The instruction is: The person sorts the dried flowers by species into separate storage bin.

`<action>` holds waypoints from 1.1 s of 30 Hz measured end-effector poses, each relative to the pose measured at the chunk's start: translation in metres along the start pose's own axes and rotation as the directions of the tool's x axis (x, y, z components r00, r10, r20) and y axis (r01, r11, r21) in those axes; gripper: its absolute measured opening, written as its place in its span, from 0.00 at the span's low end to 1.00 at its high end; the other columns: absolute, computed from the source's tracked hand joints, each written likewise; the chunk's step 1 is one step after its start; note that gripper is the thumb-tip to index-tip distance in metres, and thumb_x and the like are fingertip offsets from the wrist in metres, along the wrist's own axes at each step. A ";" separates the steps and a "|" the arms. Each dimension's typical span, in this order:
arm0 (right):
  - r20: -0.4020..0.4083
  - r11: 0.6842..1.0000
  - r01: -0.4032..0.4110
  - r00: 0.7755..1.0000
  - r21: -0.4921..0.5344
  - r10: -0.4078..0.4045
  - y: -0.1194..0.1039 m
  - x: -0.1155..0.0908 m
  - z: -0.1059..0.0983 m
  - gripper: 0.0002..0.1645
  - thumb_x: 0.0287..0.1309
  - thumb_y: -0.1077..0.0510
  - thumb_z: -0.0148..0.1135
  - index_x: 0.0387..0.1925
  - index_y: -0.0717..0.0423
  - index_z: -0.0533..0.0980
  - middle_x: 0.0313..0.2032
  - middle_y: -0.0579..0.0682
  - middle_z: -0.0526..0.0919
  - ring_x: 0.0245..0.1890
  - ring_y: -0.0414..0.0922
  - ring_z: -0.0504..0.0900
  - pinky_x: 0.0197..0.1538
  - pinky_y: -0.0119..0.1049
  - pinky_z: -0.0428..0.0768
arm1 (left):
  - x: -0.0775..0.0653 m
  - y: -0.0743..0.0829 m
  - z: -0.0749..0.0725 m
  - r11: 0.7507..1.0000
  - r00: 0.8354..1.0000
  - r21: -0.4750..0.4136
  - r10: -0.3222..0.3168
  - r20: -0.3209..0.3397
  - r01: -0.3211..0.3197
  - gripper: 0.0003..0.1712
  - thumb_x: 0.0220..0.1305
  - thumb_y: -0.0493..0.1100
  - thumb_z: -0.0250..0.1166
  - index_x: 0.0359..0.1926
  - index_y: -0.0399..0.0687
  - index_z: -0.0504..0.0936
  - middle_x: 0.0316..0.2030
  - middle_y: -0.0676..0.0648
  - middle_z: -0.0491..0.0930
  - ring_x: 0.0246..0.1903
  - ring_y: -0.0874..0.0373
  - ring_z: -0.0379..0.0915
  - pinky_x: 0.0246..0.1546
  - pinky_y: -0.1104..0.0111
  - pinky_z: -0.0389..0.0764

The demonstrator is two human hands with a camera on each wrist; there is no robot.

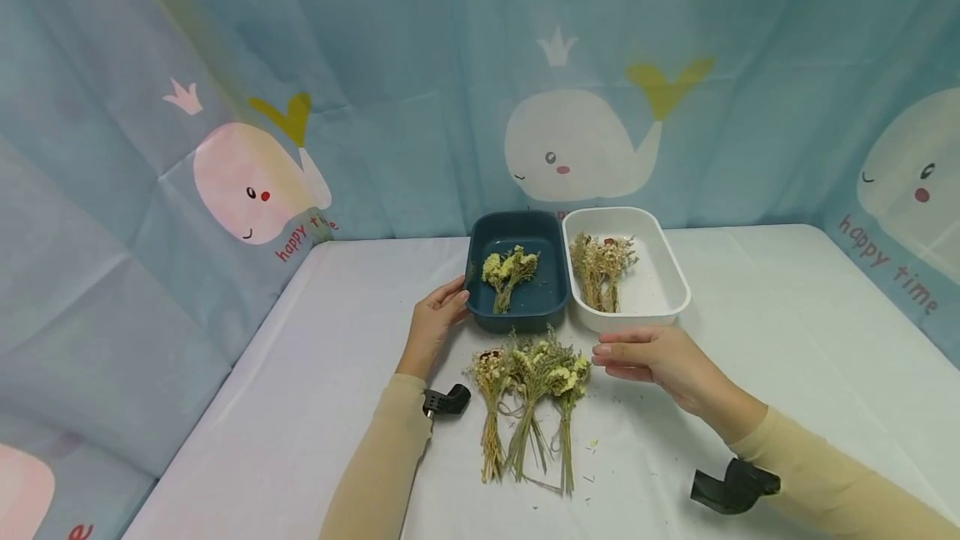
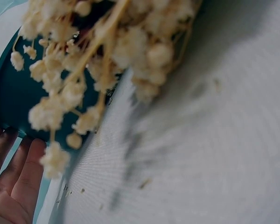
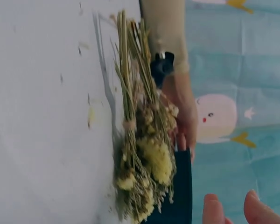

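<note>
My left hand (image 1: pixel 437 322) rests its fingertips against the left wall of a dark blue plastic tub (image 1: pixel 477 273); in the left wrist view its fingers (image 2: pixel 24 170) lie extended along the tub's outside. Inside the tub is a small bunch of yellow dried flowers (image 1: pixel 510 269). My right hand (image 1: pixel 660 361) hovers in front of a white tub (image 1: pixel 666 273), fingers extended and holding nothing. Between my hands lie three dried bunches on the table: a cream one (image 1: pixel 491 382) at left, a larger yellow-green one (image 1: pixel 530 369) in the middle, and a yellow one (image 1: pixel 567 390) at right.
Inside the white tub, cream dried flowers (image 1: pixel 600 261) with reddish bits lean to the left. A white cloth covers the table (image 1: pixel 360 307), with small plant crumbs (image 1: pixel 592 443) near the bunches. Behind it hangs a blue curtain (image 1: pixel 420 107) printed with whales.
</note>
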State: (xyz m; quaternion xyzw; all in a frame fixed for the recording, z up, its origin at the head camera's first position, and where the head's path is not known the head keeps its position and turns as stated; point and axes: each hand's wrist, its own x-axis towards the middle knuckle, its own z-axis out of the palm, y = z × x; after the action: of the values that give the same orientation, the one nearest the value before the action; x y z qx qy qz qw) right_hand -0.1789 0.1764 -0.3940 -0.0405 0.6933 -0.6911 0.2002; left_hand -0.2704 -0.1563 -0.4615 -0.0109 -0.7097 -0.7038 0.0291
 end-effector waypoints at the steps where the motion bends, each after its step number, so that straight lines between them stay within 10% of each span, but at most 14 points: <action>1: 0.009 1.000 -0.004 1.000 0.007 0.004 0.002 -0.001 0.001 0.28 0.63 0.61 0.66 0.58 0.77 0.73 0.42 0.51 0.90 0.45 0.43 0.89 0.54 0.39 0.86 | 0.000 0.000 0.000 1.000 1.000 0.001 0.001 -0.001 -0.001 0.28 0.70 0.45 0.64 0.68 0.46 0.73 0.68 0.41 0.72 0.66 0.48 0.71 0.62 0.58 0.81; 33: 0.204 0.975 -0.134 0.974 0.178 0.096 0.046 -0.025 0.014 0.37 0.66 0.61 0.62 0.66 0.83 0.60 0.53 0.59 0.85 0.51 0.44 0.87 0.58 0.36 0.84 | 0.001 0.001 -0.001 1.000 1.000 -0.025 0.002 0.002 -0.001 0.27 0.70 0.44 0.64 0.68 0.45 0.74 0.66 0.40 0.74 0.64 0.49 0.74 0.61 0.59 0.81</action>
State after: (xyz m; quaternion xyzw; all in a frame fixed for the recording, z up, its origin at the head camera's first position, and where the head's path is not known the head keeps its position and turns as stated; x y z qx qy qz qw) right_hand -0.1410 0.1735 -0.4328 -0.0478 0.6024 -0.7342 0.3096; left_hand -0.2709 -0.1569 -0.4603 -0.0124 -0.7008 -0.7127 0.0289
